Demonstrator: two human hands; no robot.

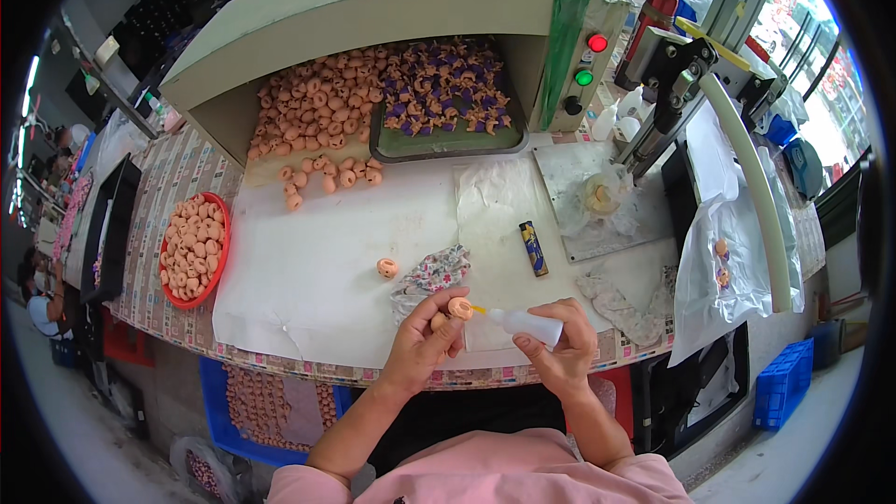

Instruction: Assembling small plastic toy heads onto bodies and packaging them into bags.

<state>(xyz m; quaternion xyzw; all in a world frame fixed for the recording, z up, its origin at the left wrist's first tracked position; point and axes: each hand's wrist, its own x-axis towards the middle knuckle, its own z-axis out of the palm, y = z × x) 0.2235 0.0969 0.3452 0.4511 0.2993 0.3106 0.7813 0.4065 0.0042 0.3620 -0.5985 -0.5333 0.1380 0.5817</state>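
Observation:
Near the table's front edge, my left hand (422,341) pinches a small peach-coloured doll head (460,308) with its hollow opening turned up. A second round peach piece (438,321) shows between the same fingers. My right hand (567,347) is wrapped round a white squeeze bottle (532,326), tilted to the left. Its thin yellow nozzle (480,309) reaches the rim of the head; whether anything is flowing out cannot be seen. Beyond my left hand lie a crumpled floral cloth (439,278) and a single doll head (387,268). A dark blue and yellow tube (534,248) rests farther right.
A green-grey box housing (373,9) covers heaped doll heads (322,98) and a dark tray (448,151) of small purple-clothed bodies. At left stands a red basket (224,233) of heads. A metal press (681,84) with a long pale lever (751,177) rises at right.

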